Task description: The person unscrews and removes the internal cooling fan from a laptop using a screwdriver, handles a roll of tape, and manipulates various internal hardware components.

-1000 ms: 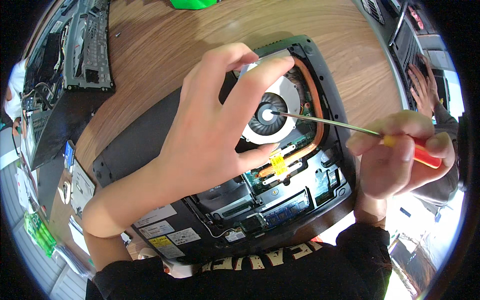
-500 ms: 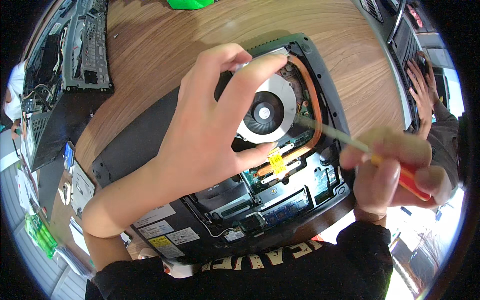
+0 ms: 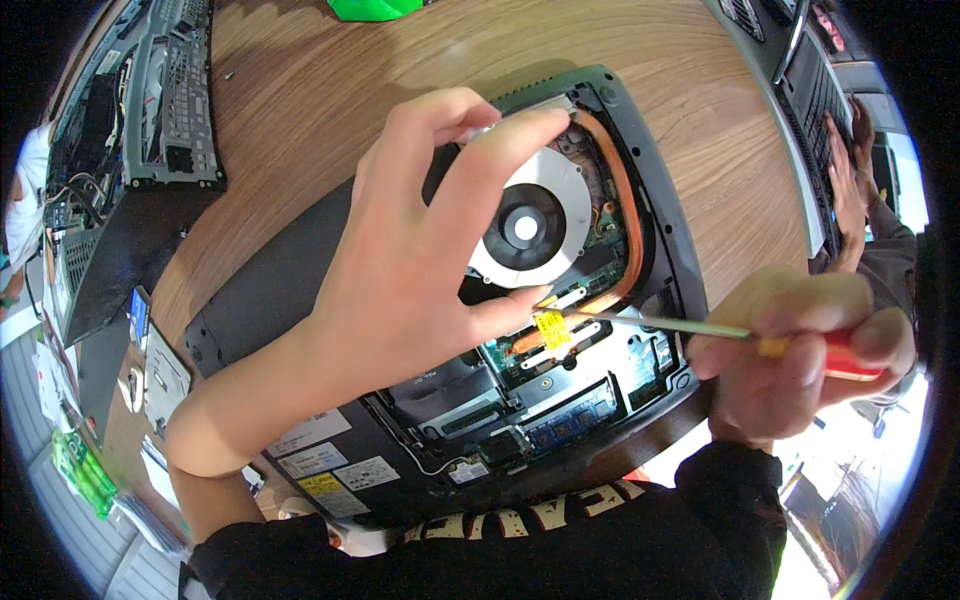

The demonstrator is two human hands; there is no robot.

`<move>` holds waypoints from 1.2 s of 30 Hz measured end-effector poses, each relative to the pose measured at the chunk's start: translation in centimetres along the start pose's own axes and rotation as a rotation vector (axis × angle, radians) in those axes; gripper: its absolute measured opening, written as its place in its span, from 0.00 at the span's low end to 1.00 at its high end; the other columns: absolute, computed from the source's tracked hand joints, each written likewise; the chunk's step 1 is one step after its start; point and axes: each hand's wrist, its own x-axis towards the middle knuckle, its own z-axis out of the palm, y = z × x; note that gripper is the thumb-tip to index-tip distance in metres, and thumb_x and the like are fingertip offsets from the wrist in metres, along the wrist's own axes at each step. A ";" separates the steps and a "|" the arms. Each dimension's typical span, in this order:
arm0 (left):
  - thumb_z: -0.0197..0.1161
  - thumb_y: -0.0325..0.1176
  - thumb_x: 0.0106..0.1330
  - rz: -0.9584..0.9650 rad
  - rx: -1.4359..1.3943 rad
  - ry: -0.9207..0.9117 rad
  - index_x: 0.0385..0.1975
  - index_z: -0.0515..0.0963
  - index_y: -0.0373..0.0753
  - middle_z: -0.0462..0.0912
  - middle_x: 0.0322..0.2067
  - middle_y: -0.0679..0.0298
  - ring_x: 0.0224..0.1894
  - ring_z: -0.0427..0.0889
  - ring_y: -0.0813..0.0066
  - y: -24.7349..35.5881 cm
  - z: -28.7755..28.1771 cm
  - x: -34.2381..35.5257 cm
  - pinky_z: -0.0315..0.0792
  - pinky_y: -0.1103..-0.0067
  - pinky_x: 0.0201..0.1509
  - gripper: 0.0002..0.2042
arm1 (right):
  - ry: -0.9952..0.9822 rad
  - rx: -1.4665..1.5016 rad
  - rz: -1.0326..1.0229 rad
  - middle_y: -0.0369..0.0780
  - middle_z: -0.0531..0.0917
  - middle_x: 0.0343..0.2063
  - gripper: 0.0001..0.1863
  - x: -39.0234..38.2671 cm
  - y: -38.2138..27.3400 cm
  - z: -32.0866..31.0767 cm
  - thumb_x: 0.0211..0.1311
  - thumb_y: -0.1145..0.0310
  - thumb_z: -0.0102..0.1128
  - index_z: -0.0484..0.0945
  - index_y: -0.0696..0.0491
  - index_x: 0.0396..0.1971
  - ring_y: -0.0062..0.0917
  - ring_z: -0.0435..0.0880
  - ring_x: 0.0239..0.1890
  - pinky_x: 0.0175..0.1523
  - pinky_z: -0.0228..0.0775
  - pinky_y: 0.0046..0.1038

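An opened laptop (image 3: 440, 400) lies underside up on the wooden table. Its round silver cooling fan (image 3: 560, 225) is exposed, with a copper heat pipe (image 3: 627, 190) curving around it. My left hand (image 3: 410, 230) spans the fan, a finger at the far edge near the pipe's end and the thumb at the near edge; its other fingers are partly hidden. In my right hand (image 3: 800, 350) is a screwdriver with a red and yellow handle (image 3: 850, 360). Its long shaft (image 3: 670, 323) points left, the tip near my left thumb, over the heat sink with a yellow label (image 3: 552, 330).
An opened black computer case (image 3: 140, 130) stands at the far left. Near it lie a metal bracket (image 3: 165, 375) and a small blue piece (image 3: 138, 310). On the right, another person's hands (image 3: 845, 185) rest on a laptop keyboard (image 3: 800, 110). A green bag (image 3: 375, 8) lies at the back.
The screwdriver has swung so its tip moved from the fan's right edge toward me and left, to beside my left thumb. My left hand has barely moved.
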 end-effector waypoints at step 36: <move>0.78 0.27 0.34 0.028 -0.013 0.009 0.61 0.69 0.41 0.69 0.54 0.53 0.57 0.69 0.55 -0.1 0.0 0.1 0.68 0.69 0.58 0.44 | 0.085 0.061 0.080 0.44 0.79 0.38 0.17 -0.3 -0.3 0.5 0.72 0.72 0.47 0.62 0.45 0.57 0.23 0.80 0.23 0.24 0.79 0.23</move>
